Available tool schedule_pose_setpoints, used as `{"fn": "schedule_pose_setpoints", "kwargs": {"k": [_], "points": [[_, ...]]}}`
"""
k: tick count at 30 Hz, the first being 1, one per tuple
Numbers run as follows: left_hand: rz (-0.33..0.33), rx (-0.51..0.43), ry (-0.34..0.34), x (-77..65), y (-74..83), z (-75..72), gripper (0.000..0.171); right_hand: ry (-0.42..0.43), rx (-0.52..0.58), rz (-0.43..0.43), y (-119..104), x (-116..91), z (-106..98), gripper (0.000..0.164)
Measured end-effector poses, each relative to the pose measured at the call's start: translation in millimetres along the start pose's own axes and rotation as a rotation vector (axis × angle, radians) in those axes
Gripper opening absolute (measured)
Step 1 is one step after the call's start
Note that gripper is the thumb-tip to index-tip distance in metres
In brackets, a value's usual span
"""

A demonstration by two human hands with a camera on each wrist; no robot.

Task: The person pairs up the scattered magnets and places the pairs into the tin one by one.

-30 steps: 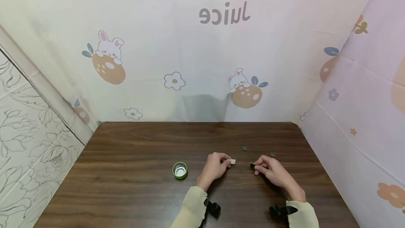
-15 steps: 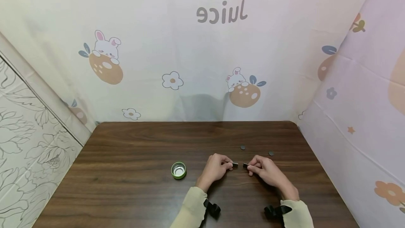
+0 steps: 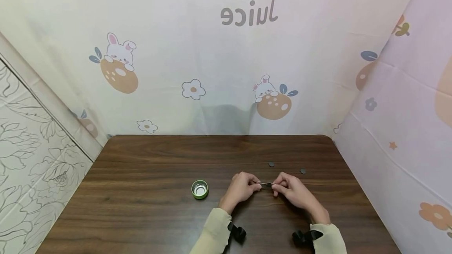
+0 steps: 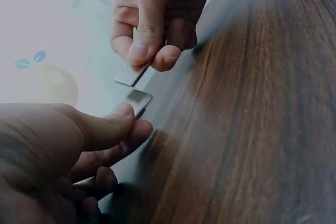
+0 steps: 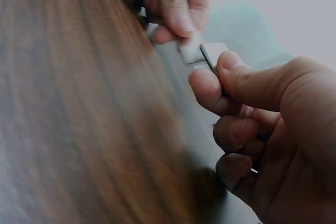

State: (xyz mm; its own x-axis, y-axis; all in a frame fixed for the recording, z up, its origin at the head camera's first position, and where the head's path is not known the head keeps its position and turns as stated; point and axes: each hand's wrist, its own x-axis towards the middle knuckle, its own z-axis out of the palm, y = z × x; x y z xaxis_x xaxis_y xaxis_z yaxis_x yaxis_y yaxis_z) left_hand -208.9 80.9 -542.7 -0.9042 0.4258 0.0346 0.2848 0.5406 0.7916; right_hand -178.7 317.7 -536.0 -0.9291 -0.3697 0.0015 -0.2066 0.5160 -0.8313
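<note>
Over the right half of the table, my left hand point(image 3: 241, 188) pinches a small, thin, flat silvery rectangular piece point(image 4: 140, 98) between thumb and forefinger. My right hand point(image 3: 296, 192) pinches a similar flat piece point(image 5: 212, 52) the same way; it looks dark in the head view and pale on its face in the right wrist view. The two pieces stand edge to edge with their ends very close together, and they overlap in the head view. Both hands' other fingers are curled inward below.
A small round green tin point(image 3: 200, 198), silvery inside, stands on the brown wooden table point(image 3: 148, 214) left of my left hand. Two dark flat discs, a nearer-to-centre disc point(image 3: 271, 164) and a right-hand disc point(image 3: 303, 171), lie beyond the hands. A printed curtain hangs behind the table.
My right hand has moved left, bringing its piece up to the one in my left hand. The left hand's piece has turned from face-on to edge-on in the head view.
</note>
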Motion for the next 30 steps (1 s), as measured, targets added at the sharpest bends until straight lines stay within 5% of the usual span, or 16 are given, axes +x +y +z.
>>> {"fn": "schedule_pose_setpoints", "kwargs": {"k": [30], "points": [[0.034, -0.065, -0.037, 0.9, -4.8, -2.7, 0.009, -0.044, 0.007, 0.055, -3.3, 4.4, 7.5, 0.019]]}}
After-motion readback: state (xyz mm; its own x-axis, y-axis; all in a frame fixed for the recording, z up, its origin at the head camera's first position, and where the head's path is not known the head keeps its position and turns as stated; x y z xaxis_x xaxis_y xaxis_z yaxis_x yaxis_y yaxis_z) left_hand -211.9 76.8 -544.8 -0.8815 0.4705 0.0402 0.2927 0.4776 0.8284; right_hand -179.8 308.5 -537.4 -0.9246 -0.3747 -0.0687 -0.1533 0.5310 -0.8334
